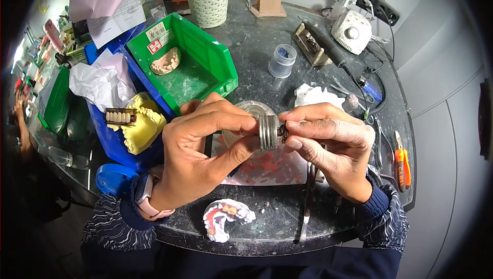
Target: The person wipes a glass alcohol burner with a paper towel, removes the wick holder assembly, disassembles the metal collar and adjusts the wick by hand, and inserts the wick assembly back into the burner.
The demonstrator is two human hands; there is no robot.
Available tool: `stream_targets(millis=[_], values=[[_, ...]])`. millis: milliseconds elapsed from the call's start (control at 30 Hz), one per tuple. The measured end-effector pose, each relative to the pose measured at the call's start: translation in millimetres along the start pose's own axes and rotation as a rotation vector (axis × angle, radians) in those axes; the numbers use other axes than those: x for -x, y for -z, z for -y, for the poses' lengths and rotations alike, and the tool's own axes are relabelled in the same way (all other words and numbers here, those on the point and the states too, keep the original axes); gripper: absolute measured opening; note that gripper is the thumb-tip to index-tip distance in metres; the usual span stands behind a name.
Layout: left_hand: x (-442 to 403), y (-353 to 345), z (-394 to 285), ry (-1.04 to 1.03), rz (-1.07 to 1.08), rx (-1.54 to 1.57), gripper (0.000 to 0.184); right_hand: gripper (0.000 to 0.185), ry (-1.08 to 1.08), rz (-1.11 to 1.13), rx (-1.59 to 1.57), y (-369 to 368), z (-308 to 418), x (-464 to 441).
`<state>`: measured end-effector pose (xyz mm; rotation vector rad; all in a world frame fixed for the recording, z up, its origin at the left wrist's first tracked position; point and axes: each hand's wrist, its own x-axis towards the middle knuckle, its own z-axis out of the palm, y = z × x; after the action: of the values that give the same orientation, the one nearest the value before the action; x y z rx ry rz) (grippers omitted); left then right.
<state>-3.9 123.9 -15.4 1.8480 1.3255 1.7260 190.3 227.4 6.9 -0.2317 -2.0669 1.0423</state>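
Between my two hands is a short, ribbed grey metal cylinder (268, 132), held sideways above the bench. My left hand (197, 148) is closed around its left end, thumb below and fingers on top. At its right end, my right hand (336, 143) pinches a small dark piece (282, 132) between thumb and fingers; its kind is unclear. Behind them a round pale dish (254, 108) is partly hidden. Under the hands lies a sheet with red smears (272, 168). Closer to me rests a white dental cast (226, 220) with red wax and a few teeth.
At left, a green bin (226, 68) holds a pinkish dental cast (166, 61), and a blue bin (115, 145) holds a yellow cast (141, 125). A brush (307, 212), orange-handled pliers (402, 166), a clear cup (282, 60) and a handpiece (328, 45) with its cord stand around.
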Motion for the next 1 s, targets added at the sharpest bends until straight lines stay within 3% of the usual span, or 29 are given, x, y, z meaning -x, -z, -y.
stream_targets(millis=[400, 600, 700, 800, 900, 1000], values=[[2, -1, 0, 0.024, 0.018, -0.023, 0.018, 0.023, 0.024, 0.033, 0.055, 3, 3, 0], [-1, 2, -9, -0.048, 0.048, -0.204, 0.016, 0.022, 0.003, 0.013, 0.031, -2, 5, 1], [-2, 1, -10, -0.098, 0.042, -0.235, 0.016, 0.018, -0.07, 0.008, -0.027, -5, 6, 4], [0, -2, -11, -0.097, 0.003, -0.213, 0.015, 0.014, -0.343, -0.082, -0.37, -15, 13, 10], [0, -4, -10, -0.1, -0.014, -0.179, 0.015, 0.012, -0.454, -0.096, -0.506, -17, 15, 11], [-1, -2, -10, -0.075, 0.008, -0.177, 0.014, 0.013, -0.413, -0.111, -0.469, -20, 11, 12]])
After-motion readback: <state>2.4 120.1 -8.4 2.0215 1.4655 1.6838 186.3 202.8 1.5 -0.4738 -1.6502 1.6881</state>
